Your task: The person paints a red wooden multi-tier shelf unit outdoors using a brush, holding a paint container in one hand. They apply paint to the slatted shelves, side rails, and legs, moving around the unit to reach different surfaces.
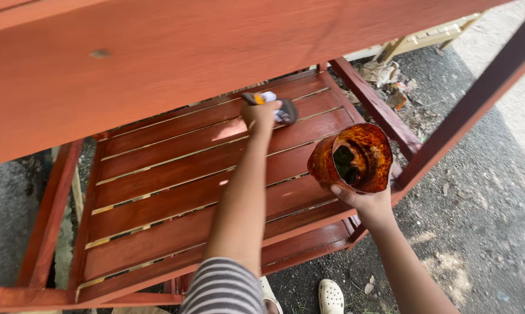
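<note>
Striped sleeve nearest; my left grip closes on a brush against red slats. Right grip clasps a stained cup.

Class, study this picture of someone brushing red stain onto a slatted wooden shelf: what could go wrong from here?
1. The stain cup in the right hand is tipped toward the camera, so stain might spill onto the slatted shelf or the ground.
2. The left hand reaches its brush far under the top board; the forearm may smear wet slats.
3. The white shoes stand below the cup and may catch drips.
</note>
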Tool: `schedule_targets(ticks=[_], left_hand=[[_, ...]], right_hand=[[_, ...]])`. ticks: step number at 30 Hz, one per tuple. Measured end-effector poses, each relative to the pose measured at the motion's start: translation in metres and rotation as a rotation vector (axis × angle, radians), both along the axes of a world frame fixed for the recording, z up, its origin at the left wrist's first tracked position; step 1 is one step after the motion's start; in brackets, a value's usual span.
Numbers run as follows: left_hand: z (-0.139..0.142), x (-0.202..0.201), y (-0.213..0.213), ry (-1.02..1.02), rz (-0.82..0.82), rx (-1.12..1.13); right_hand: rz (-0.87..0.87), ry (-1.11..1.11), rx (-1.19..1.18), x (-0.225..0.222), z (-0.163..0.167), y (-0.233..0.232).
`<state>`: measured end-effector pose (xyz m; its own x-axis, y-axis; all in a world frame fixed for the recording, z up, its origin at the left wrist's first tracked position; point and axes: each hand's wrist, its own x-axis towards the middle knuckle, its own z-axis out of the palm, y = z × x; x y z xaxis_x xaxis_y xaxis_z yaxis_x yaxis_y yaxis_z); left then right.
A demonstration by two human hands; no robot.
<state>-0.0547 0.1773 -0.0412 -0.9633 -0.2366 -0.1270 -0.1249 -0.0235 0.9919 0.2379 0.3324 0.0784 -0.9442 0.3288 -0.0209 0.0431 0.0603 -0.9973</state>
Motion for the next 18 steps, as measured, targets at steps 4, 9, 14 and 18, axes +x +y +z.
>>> schedule_targets(ticks=[4,9,14,18], left_hand=[[0.008,0.005,-0.144,-0.118,-0.045,-0.007],[0.017,0.023,-0.283,-0.015,0.063,-0.076],[0.060,0.037,-0.397,-0.052,0.139,-0.634],[0.066,0.041,-0.427,-0.052,0.140,-0.993]], right_hand=[[0.051,0.052,0.027,-0.019,0.007,-0.032],[0.125,0.070,0.011,-0.029,0.003,-0.066],[0.168,0.079,0.022,-0.033,-0.004,-0.080],[0.169,0.101,-0.007,-0.036,-0.010,-0.091]])
